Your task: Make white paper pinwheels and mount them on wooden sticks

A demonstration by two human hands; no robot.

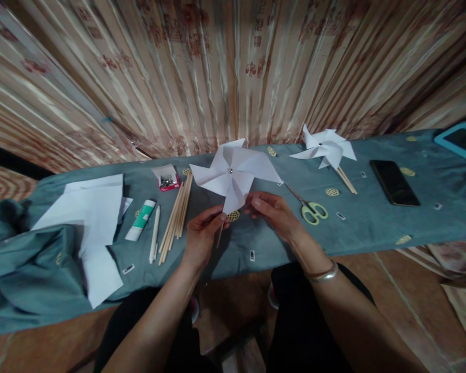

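A white paper pinwheel with a metal pin at its centre is held up over the teal-covered table. My left hand is closed around its thin wooden stick just below the paper. At the pinwheel's lower right edge, my right hand touches the paper with pinched fingertips; a silver bangle sits on that wrist.
A second finished pinwheel lies at the back right, green-handled scissors beside my right hand. Left of my hands are several wooden sticks, a glue stick, a pin box and white paper sheets. A black phone and a tablet lie right.
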